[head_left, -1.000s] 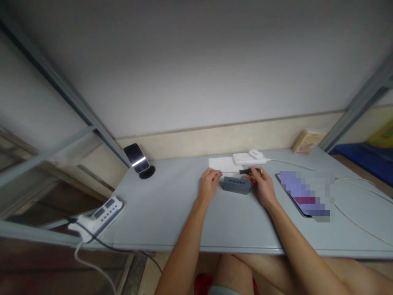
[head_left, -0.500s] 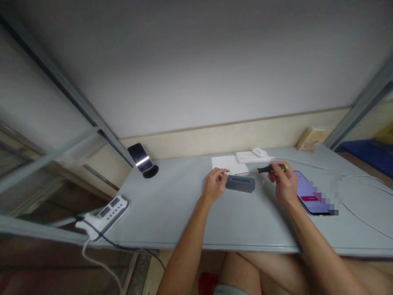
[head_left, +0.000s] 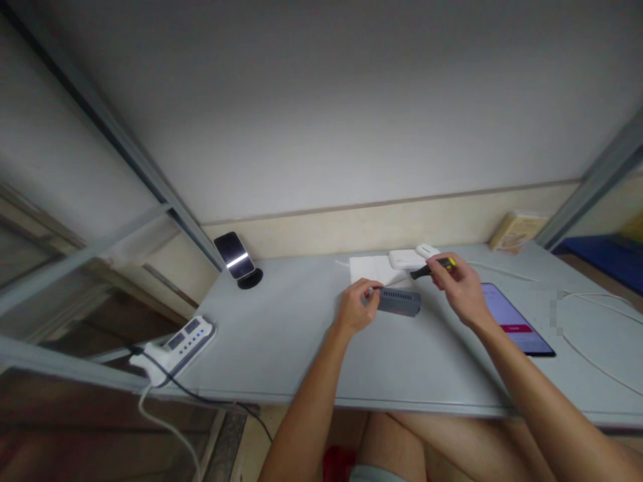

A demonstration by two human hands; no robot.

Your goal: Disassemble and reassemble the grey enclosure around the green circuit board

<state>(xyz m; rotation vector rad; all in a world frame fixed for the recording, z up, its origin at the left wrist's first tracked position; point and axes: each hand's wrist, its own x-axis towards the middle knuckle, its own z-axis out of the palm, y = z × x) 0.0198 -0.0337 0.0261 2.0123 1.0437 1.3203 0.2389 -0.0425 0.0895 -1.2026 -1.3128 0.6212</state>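
Note:
A dark grey box with a row of slots (head_left: 400, 302) lies on the desk. My left hand (head_left: 358, 308) is closed at its left end, thumb against the box and fingertips by its upper left corner. My right hand (head_left: 461, 288) grips a screwdriver with a black and yellow handle (head_left: 422, 272). Its thin shaft runs leftward above the box, the tip ending close to my left fingertips. Whether the tip touches anything is too small to tell. Behind the box lies a white sheet of paper (head_left: 369, 268).
A phone with a lit screen (head_left: 517, 328) lies right of my right hand. White devices (head_left: 404, 259) and cables sit behind. A dark phone on a stand (head_left: 235, 256) and a power strip (head_left: 175, 351) are at left; a small box (head_left: 517, 231) stands back right.
My right hand has brought the screwdriver leftward, its tip now at my left fingertips. My left fingers have closed in at the box's end. The view has shifted slightly.

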